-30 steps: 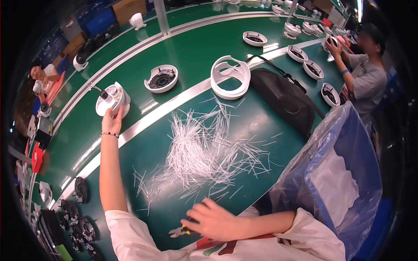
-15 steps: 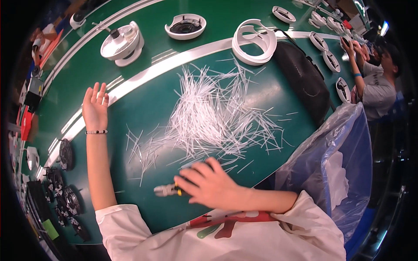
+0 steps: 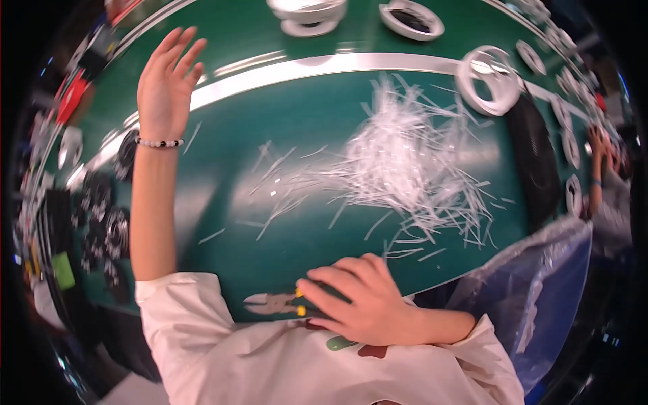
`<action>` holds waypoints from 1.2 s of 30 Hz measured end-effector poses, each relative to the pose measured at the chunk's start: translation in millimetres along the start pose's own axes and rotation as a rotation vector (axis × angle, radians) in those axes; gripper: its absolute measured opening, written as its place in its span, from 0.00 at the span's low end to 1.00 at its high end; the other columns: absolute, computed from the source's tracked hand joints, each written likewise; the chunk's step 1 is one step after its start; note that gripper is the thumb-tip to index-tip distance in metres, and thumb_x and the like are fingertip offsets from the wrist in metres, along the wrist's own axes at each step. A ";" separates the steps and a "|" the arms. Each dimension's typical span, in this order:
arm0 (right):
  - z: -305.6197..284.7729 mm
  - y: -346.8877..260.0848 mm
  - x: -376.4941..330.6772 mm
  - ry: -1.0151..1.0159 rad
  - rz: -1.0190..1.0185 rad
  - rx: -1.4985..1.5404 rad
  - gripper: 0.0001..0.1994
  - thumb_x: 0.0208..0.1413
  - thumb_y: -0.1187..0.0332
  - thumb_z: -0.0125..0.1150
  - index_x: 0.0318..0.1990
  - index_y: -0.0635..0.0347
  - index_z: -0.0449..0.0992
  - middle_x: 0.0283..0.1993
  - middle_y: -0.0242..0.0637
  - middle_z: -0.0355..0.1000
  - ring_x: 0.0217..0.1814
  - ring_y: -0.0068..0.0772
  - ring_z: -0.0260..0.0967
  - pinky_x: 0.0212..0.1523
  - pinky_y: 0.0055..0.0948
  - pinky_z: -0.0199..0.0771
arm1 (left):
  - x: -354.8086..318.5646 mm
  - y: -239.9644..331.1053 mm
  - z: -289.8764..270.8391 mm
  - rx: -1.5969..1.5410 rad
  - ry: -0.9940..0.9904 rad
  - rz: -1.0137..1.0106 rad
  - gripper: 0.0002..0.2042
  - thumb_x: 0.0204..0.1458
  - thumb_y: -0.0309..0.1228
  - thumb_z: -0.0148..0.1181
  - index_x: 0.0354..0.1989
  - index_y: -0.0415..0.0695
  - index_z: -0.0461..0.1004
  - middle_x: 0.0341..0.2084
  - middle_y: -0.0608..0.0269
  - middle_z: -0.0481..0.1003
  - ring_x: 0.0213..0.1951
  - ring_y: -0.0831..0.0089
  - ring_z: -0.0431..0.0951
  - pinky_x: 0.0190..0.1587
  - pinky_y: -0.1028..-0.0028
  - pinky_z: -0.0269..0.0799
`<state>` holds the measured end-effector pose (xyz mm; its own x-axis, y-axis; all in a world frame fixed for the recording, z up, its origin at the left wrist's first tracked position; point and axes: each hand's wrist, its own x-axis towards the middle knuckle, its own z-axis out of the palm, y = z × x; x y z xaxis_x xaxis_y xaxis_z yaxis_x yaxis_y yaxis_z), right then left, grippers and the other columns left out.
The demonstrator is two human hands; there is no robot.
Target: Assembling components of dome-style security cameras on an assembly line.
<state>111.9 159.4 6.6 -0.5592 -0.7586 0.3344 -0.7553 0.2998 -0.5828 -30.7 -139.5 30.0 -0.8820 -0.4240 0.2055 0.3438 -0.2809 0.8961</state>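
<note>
Two hands out: my left hand (image 3: 164, 77) hovers, fingers spread; my right hand (image 3: 361, 302) curls over the cutters (image 3: 273, 303), gripping their handles.

A clear plastic bag (image 3: 540, 297) with a bluish tint hangs open at the counter's (image 3: 270, 135) right edge, beside the person. No labels, signs or screens can be made out.

Glossy green table (image 3: 283, 135), white plastic strips (image 3: 405, 162)
</note>
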 end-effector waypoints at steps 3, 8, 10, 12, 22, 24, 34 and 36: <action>-14.1 11.1 -6.5 0.011 0.058 0.090 0.25 0.30 0.61 0.64 0.42 0.57 0.71 0.42 0.34 0.64 0.40 0.35 0.58 0.39 0.34 0.56 | -29.2 67.2 -22.5 0.858 -0.509 -0.103 0.04 0.46 0.26 0.53 0.31 0.40 0.68 0.28 0.70 0.68 0.29 0.84 0.67 0.33 0.83 0.63; -22.5 28.3 -12.2 0.149 0.142 0.242 0.27 0.23 0.70 0.68 0.40 0.63 0.72 0.40 0.38 0.66 0.37 0.38 0.61 0.40 0.33 0.60 | -131.0 78.3 -58.9 1.434 -0.579 -0.586 0.20 0.29 0.26 0.68 0.33 0.40 0.66 0.24 0.62 0.68 0.21 0.75 0.70 0.24 0.77 0.68; -33.0 34.4 -14.9 0.194 0.127 0.251 0.28 0.22 0.71 0.68 0.40 0.65 0.71 0.39 0.41 0.66 0.37 0.40 0.62 0.38 0.33 0.62 | -160.0 57.5 -56.5 1.370 -0.495 -0.548 0.16 0.32 0.23 0.65 0.30 0.37 0.66 0.20 0.61 0.69 0.20 0.73 0.71 0.24 0.77 0.68; -43.2 39.8 -18.3 0.229 0.123 0.232 0.28 0.23 0.71 0.67 0.40 0.67 0.71 0.39 0.44 0.66 0.36 0.41 0.62 0.36 0.32 0.64 | -168.1 36.9 -46.3 1.306 -0.373 -0.515 0.10 0.35 0.21 0.62 0.26 0.36 0.66 0.17 0.60 0.69 0.19 0.74 0.71 0.24 0.77 0.68; -58.5 44.0 -45.3 0.409 0.186 0.212 0.29 0.26 0.69 0.66 0.43 0.70 0.69 0.39 0.47 0.67 0.37 0.43 0.63 0.38 0.33 0.65 | -134.1 -88.3 105.2 0.814 -0.739 -0.092 0.06 0.38 0.23 0.56 0.27 0.37 0.70 0.20 0.59 0.72 0.22 0.78 0.73 0.25 0.79 0.69; -62.3 43.4 -56.3 0.439 0.203 0.187 0.30 0.27 0.68 0.66 0.44 0.70 0.68 0.39 0.48 0.67 0.37 0.43 0.63 0.38 0.34 0.64 | -124.3 -71.8 119.4 0.789 -0.809 -0.040 0.10 0.38 0.22 0.56 0.32 0.39 0.70 0.23 0.62 0.72 0.22 0.80 0.72 0.23 0.81 0.68; -73.2 61.9 -52.0 0.551 0.234 0.207 0.28 0.28 0.68 0.65 0.43 0.70 0.68 0.38 0.47 0.67 0.38 0.42 0.63 0.39 0.33 0.63 | -42.3 -2.2 -92.8 1.782 -0.179 -0.183 0.20 0.37 0.38 0.60 0.36 0.38 0.65 0.28 0.54 0.71 0.34 0.60 0.72 0.38 0.68 0.67; -72.9 66.9 -46.2 0.532 0.230 0.206 0.28 0.26 0.70 0.66 0.42 0.70 0.69 0.39 0.46 0.67 0.38 0.42 0.63 0.39 0.32 0.63 | -48.3 -12.9 -78.3 1.715 -0.217 -0.194 0.18 0.37 0.33 0.59 0.36 0.38 0.66 0.26 0.55 0.71 0.29 0.62 0.73 0.35 0.69 0.69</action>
<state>62.4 256.7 6.1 -0.8340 -0.2790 0.4760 -0.5431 0.2629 -0.7975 32.8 -182.8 -22.2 -0.9386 -0.3438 -0.0304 -0.3403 0.9072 0.2473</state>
